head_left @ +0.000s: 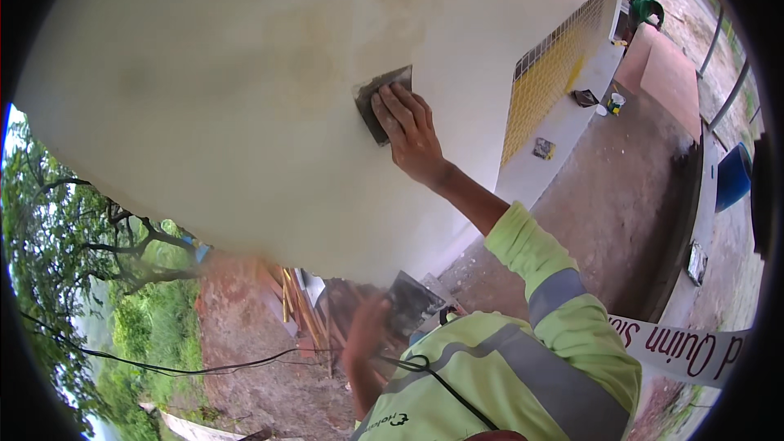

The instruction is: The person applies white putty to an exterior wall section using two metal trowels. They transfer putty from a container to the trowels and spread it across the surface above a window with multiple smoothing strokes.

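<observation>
Holding the blade (369,106) to the pale wall (204,131), our right hand (412,135) lies over it, fingers nearly straight, thumb hidden. We'd call it part done: much of the wall looks smooth, yet tan patches (302,57) show. The blade's top edge slants up rightward; its long axis we can't tell under the hand. Our left hand (367,331) blurs near a dark plate (415,302), grip unclear.

Two hands (415,135) — seemingly two dark flat blades (370,106), one blurred — one blue barrel (733,178), one white banner (679,351).
</observation>
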The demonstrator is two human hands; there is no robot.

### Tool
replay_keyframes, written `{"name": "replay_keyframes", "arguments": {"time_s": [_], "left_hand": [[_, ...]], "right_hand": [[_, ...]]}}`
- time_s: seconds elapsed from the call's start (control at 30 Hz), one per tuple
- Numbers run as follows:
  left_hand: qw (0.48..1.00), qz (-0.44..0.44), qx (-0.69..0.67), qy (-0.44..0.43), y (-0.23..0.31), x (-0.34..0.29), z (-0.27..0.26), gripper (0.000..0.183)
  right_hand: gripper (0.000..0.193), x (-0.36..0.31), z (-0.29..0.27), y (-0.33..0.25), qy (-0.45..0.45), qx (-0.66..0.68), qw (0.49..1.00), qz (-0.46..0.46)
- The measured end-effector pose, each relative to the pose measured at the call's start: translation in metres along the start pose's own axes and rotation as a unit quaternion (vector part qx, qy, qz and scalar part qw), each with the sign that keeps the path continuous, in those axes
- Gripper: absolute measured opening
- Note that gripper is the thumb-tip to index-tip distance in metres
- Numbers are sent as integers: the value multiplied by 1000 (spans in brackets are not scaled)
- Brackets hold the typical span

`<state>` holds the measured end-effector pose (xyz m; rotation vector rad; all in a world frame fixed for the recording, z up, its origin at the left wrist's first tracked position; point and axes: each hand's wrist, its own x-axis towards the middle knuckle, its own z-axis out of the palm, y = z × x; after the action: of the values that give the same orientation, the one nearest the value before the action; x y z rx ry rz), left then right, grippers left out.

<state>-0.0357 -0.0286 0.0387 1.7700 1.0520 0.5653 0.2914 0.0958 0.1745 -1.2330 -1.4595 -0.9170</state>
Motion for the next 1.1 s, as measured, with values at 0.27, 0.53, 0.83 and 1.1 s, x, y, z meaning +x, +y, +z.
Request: {"name": "replay_keyframes", "arguments": {"time_s": [0.27, 0.53, 0.83, 1.1], "left_hand": [[999, -32, -17, 10, 8, -4, -3, 41], [999, -26, 8, -20, 18, 6, -6, 40], [999, -47, 2, -8, 3, 3, -9, 40], [998, -56, -13, 8, 9, 0, -11, 44]], "right_hand": [[47, 45, -54, -2, 67, 71, 968, 229], [62, 39, -35, -95, -32, 141, 976, 163], [62, 76, -57, -7, 32, 61, 992, 107], [54, 9, -23, -43, -45, 42, 998, 23]]}}
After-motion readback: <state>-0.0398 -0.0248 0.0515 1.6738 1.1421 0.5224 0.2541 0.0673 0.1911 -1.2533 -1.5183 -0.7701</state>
